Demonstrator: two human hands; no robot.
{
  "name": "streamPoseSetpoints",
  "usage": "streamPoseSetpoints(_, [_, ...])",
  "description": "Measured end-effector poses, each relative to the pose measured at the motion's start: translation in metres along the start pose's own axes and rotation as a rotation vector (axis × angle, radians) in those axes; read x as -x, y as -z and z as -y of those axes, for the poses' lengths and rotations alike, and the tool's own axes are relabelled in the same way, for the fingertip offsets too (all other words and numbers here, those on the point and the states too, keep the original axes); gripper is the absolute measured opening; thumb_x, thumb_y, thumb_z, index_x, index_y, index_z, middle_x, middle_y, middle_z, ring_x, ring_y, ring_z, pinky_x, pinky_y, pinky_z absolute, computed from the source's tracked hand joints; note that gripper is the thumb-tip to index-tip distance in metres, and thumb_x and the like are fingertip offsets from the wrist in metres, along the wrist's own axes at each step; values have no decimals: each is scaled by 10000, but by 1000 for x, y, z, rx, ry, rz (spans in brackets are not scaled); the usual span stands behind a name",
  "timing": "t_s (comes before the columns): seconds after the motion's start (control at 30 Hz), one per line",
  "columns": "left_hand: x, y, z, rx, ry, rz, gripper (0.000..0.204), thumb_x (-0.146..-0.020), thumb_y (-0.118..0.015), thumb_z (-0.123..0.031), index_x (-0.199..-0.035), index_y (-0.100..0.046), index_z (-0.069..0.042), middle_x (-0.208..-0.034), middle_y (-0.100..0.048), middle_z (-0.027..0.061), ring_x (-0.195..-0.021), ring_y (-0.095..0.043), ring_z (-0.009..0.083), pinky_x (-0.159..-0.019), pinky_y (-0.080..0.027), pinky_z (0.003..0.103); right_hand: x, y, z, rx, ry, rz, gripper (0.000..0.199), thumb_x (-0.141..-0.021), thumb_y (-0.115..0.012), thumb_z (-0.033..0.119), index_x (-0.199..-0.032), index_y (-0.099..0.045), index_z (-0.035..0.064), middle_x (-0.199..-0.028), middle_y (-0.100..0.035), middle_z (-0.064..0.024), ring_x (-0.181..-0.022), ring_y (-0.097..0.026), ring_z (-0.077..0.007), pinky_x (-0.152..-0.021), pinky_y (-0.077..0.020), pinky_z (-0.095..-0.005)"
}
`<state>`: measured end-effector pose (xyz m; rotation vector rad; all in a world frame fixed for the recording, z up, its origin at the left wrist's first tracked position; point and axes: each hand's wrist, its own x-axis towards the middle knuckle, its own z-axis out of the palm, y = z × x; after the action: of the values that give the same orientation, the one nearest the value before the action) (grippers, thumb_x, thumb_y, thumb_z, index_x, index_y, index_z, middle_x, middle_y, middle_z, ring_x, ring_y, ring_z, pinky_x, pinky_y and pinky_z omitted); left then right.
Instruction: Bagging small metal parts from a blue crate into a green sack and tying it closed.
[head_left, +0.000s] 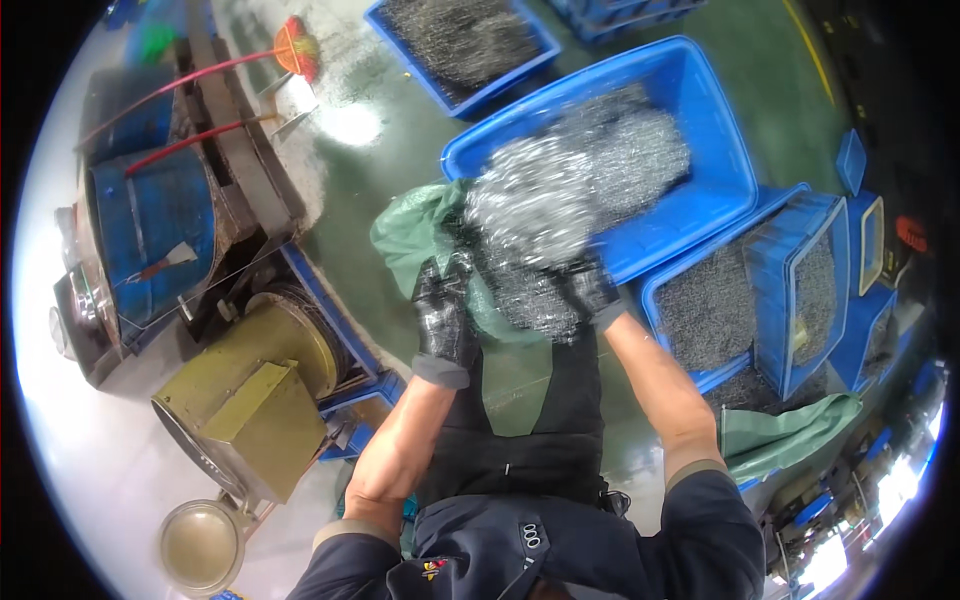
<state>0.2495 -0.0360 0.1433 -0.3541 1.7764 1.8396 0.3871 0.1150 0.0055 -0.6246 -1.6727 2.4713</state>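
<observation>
A green factory floor (400, 170) fills the view, wet and shiny toward 11 o'clock. On it at 1 o'clock sits a big blue plastic crate (700, 190), tilted, half full of shiny grey metal pieces (630, 150). At 3 o'clock lie more blue crates (790, 290), one tipped on its side over another, both packed with the same grey metal, and a further blue bin (460, 50) of it stands at 12 o'clock. At 9 o'clock stands a blue drum (150, 220) with red-handled tools across it; an olive-yellow machine housing (260, 400) sits at 8 o'clock with a round pan (200, 545) below it. In the centre, a green sack (420, 235) hangs open against the near rim of the big crate, and a blurred mass of metal pieces (530, 210) lies between sack and crate. Both hands wear dark wet gloves: the left hand (443, 310) is closed on the sack's edge, and the right hand (592, 290) grips the sack's other side, just under the crate's rim. A second green sack (790, 430) lies crumpled at 4 o'clock.
</observation>
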Motion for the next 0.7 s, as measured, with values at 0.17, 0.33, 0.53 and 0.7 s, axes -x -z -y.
streamPoseSetpoints(0.17, [-10,-7,5,-37,-15,107,197,-863,-505,54,-1058,-523,25,-1014,-577,78,-924,-544,143,-822,-465,259,10,-15,12,1209,167,220,518,-774,-578,210,-1254,-465,53,-1297,-440,-175,-1222,-387,-318,-1048,-290,-407])
streamPoseSetpoints(0.33, [-25,3,54,-40,67,261,238,-893,-492,-56,-1114,-525,27,-1031,-564,106,-913,-546,191,-811,-472,296,-30,-61,36,1290,221,544,362,-851,-478,211,-1172,-498,45,-1212,-504,-139,-1088,-486,-270,-952,-386,-327])
streamPoseSetpoints(0.53, [-101,-18,120,-1820,-881,727,484,-759,-558,-276,-1201,-514,-84,-1221,-515,180,-1165,-447,312,-1010,-317,376,-45,-43,-31,411,-296,242,362,-913,-404,190,-1250,-428,59,-1236,-474,-115,-1108,-448,-215,-969,-354,-292])
streamPoseSetpoints(0.7, [-148,-4,187,-1669,-336,648,462,-817,-486,-294,-1245,-482,-122,-1315,-443,152,-1188,-425,333,-1012,-312,389,-43,20,-85,797,-315,411,344,-926,-398,244,-1174,-528,45,-1070,-584,-137,-1009,-540,-229,-879,-421,-324])
